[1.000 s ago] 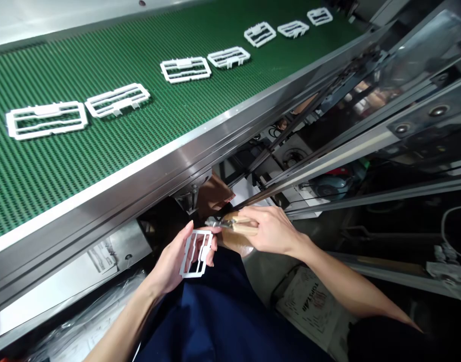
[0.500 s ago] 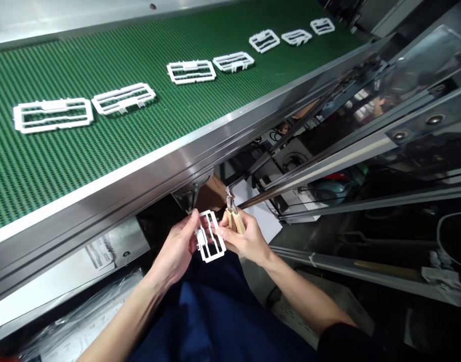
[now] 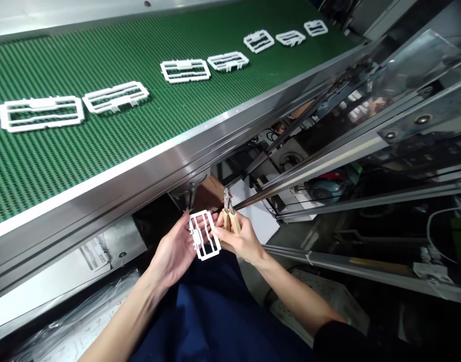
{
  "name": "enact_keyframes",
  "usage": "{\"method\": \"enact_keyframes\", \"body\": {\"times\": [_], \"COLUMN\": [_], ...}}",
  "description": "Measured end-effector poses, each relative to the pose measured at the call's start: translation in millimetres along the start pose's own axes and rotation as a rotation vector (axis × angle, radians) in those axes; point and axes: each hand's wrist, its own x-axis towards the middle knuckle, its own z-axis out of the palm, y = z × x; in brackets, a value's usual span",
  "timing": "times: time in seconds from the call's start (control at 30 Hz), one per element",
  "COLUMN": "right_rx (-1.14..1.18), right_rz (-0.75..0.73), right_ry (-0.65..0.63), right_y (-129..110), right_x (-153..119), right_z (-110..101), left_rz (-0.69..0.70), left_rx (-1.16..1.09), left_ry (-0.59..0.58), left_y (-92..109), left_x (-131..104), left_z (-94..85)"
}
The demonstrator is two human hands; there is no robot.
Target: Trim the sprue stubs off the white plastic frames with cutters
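Note:
A white plastic frame point(image 3: 197, 237) with slim inner bars is held over my lap. My left hand point(image 3: 172, 257) lies palm up at its left side, fingers stretched out behind it and thumb apart near its upper corner. The thumb of my right hand point(image 3: 247, 242) presses on the frame's right edge. That same hand also grips a pair of nippers point(image 3: 235, 223) with pale yellow handles, their metal jaws pointing up and away from me. The right fingers are partly hidden behind the handles and frame.
Several similar white frames, such as a large near one point(image 3: 42, 104), lie in a row on the green conveyor belt point(image 3: 113, 146). A metal rail point(image 3: 140, 158) edges the belt. Below stand a cardboard box point(image 3: 211, 191) and metal bars point(image 3: 328, 161) to the right.
My left thumb has come off the frame and the left hand has opened flat beneath it. Frame and nippers have shifted slightly left. The frames on the belt appear a little further left.

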Motion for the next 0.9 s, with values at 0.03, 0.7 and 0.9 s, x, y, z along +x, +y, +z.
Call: {"method": "enact_keyframes", "body": {"times": [0.03,0.7,0.9], "right_rx": [-0.001,-0.129,-0.179], "right_rz": [-0.003,-0.158,-0.211], "right_ry": [-0.003,-0.01,-0.046], "right_y": [1.1,-5.9,-9.1], "right_x": [-0.1,0.8,0.6], "right_z": [0.1,22.2,14.6], "left_rz": [-0.011,0.18,0.787], "left_rx": [-0.012,0.084,0.632], "left_ry": [0.0,-0.017,0.3], "left_y": [0.1,-1.4,81.6], "left_x": [-0.1,-12.4,-107.7], "left_z": [0.1,11.8,32.8]}}
